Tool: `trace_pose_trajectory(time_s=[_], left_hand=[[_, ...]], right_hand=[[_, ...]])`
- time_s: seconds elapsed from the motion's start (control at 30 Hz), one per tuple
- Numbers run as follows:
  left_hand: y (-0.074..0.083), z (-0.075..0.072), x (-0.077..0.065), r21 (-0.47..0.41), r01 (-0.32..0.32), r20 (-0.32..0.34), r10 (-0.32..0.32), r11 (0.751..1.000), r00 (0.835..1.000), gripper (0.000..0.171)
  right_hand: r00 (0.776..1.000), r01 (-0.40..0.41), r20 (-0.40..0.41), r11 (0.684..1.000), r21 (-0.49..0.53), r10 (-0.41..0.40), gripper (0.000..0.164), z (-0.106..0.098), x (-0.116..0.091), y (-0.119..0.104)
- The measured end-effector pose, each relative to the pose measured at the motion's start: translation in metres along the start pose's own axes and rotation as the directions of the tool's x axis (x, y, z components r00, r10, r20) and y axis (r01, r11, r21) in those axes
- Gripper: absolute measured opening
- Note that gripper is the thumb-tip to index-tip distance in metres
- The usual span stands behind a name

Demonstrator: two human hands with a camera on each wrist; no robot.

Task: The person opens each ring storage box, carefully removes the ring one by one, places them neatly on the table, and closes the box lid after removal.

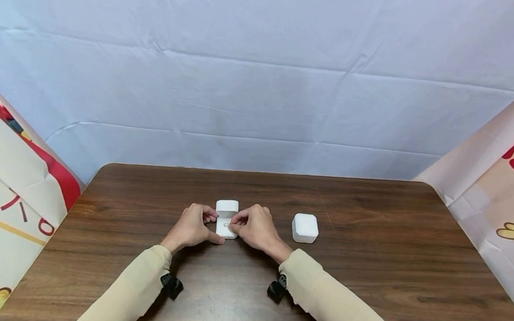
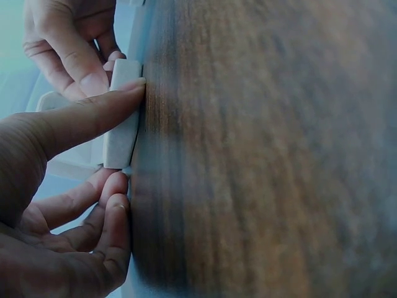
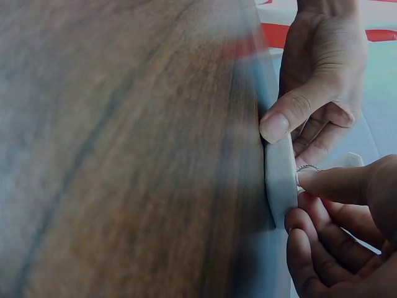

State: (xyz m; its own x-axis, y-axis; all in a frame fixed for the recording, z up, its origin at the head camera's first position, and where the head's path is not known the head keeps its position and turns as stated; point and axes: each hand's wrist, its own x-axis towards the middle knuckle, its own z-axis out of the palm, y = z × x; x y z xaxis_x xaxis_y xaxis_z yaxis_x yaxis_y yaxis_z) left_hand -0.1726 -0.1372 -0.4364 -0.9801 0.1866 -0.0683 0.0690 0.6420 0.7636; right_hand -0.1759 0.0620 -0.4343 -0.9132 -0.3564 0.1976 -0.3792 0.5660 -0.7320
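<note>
A white ring box [image 1: 227,206] stands on the table with its lid raised at the back. My left hand [image 1: 191,225] grips the box's base [image 2: 122,139] from the left, thumb across the front and fingertips at the side. Over the base, my right hand [image 1: 256,228] pinches a small silver ring [image 3: 308,167] between thumb and index finger, right at the top of the cushion. The right hand's other fingers curl close to the box's right side. In the left wrist view the ring is hidden.
A second white box [image 1: 305,228], closed, stands to the right of my right hand. The brown wood-grain table [image 1: 389,259] has rounded far corners. A pale cloth [image 1: 252,95] hangs behind it, and printed cloths [image 1: 8,203] flank the sides.
</note>
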Motion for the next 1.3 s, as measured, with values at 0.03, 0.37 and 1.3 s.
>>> trace_pose_trajectory(time_s=[0.03, 0.37, 1.3], left_hand=[[0.0, 0.0, 0.0, -0.001, 0.002, 0.0, -0.002, 1.0, 1.0, 0.055], [0.001, 0.0, 0.0, -0.004, 0.004, 0.003, -0.004, 1.0, 1.0, 0.055], [0.0, -0.001, 0.001, -0.005, -0.007, 0.001, 0.007, 1.0, 1.0, 0.056]], right_hand=[[1.0, 0.0, 0.0, 1.0, 0.0, 0.0, 0.012, 0.0, 0.0, 0.0], [0.998, -0.056, 0.012, 0.997, 0.046, 0.056, 0.009, -0.004, -0.001, 0.001], [0.919, -0.059, 0.389, 0.998, -0.021, 0.063, 0.02, -0.014, -0.044, -0.02]])
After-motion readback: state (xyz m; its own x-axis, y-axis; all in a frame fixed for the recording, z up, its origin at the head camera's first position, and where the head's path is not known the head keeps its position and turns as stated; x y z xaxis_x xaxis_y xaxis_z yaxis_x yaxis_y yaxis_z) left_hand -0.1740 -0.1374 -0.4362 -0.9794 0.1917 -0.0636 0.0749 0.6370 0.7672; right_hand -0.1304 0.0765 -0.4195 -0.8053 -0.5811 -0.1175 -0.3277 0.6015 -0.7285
